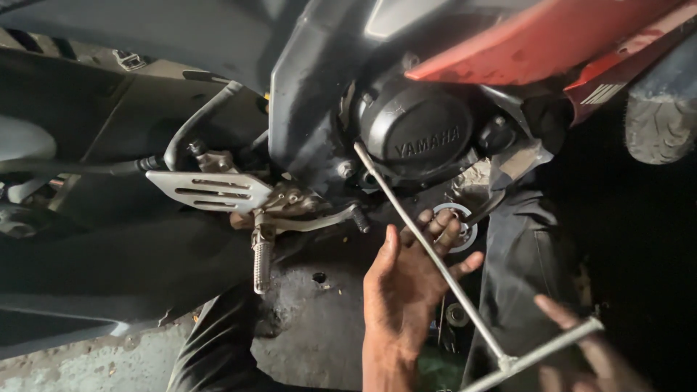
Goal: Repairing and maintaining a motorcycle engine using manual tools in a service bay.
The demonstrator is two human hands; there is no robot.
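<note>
A long silver T-handle wrench (443, 268) slants from the lower right up to the black round engine cover (417, 131) of a motorcycle. Its tip sits on a bolt at the cover's left edge. My left hand (406, 290) is palm up under the shaft, fingers curled loosely around its middle. My right hand (595, 348), blurred at the lower right, grips the crossbar at the wrench's end.
A silver heel plate (210, 190), a gear lever (319, 219) and a hanging foot peg (261, 265) lie left of the wrench. Red fairing (544, 36) overhangs the engine. A tyre (661, 116) is at the right. My dark-trousered knees (519, 276) flank the concrete floor (319, 327).
</note>
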